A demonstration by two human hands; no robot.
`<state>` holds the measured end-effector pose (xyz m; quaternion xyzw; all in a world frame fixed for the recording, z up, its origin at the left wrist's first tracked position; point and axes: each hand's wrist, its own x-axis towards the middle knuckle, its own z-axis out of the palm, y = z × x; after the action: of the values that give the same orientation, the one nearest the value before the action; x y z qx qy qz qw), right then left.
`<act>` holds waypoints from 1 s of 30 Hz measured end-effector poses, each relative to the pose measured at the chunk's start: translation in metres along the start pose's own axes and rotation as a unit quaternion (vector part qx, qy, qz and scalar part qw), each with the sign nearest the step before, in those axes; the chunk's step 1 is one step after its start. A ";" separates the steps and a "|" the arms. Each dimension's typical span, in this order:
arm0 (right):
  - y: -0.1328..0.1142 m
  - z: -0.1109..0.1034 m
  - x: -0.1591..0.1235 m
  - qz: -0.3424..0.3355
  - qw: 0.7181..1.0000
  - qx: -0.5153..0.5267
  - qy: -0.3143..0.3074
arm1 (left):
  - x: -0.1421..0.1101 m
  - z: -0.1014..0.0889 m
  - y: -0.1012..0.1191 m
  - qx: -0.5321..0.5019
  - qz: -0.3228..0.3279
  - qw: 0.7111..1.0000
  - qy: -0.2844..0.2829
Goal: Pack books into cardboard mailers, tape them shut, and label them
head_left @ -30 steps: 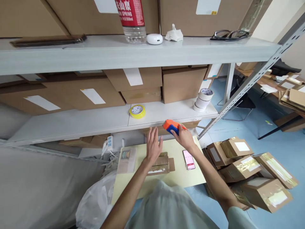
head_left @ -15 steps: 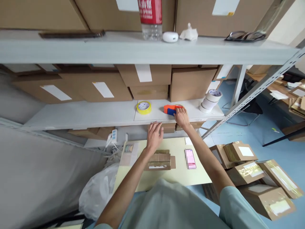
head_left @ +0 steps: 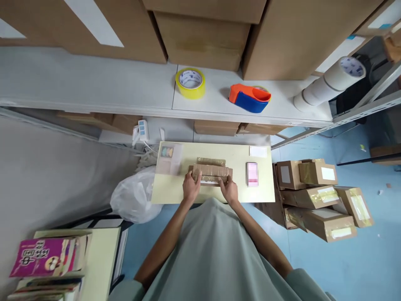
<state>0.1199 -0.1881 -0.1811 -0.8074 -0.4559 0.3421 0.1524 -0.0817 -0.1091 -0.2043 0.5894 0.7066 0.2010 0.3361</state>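
A small cardboard box [head_left: 210, 170] with brown tape and a white label lies on the pale yellow table [head_left: 175, 193] before me. My left hand [head_left: 191, 186] grips its left end, thumb on the near face. At the right end, my right hand [head_left: 229, 190] closes on the same box, thumb also in front. The fingers behind the box are partly hidden. On the shelf [head_left: 131, 90] above sits an orange and blue tape dispenser [head_left: 250, 98], apart from both hands. A roll of yellow tape [head_left: 190, 83] lies left of it.
A phone [head_left: 252, 174] lies right of the box. White rolls [head_left: 328, 83] lean on the shelf's right end. Taped boxes [head_left: 326, 217] are piled at floor level on the right. A white plastic bag [head_left: 136, 194] and stacked books [head_left: 50, 256] are on the left.
My right hand has let go of the tape dispenser, leaving it on the shelf. Both hands have come down to the box and taken hold of it. My view has tilted downward.
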 end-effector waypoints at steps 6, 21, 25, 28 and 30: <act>-0.021 0.012 0.008 0.084 0.995 -0.053 0.001 | -0.003 0.006 0.007 -0.021 0.005 0.999 -0.032; 0.011 -0.025 0.010 -0.033 0.986 0.150 0.065 | 0.019 -0.029 -0.018 -0.057 0.051 0.988 -0.133; 0.005 -0.047 0.005 -0.061 0.971 0.201 0.112 | 0.017 -0.037 -0.012 -0.125 0.109 0.979 -0.115; 0.011 -0.052 0.008 -0.046 0.971 0.210 0.106 | 0.017 -0.036 -0.015 -0.150 0.101 0.976 -0.123; 0.021 -0.046 0.011 -0.044 0.971 0.218 0.083 | 0.015 -0.031 -0.022 -0.149 0.072 0.977 -0.136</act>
<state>0.1686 -0.1868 -0.1640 -0.7595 -0.3911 0.3583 0.3766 -0.1204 -0.0959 -0.2010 0.6037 0.5720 0.2454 0.4982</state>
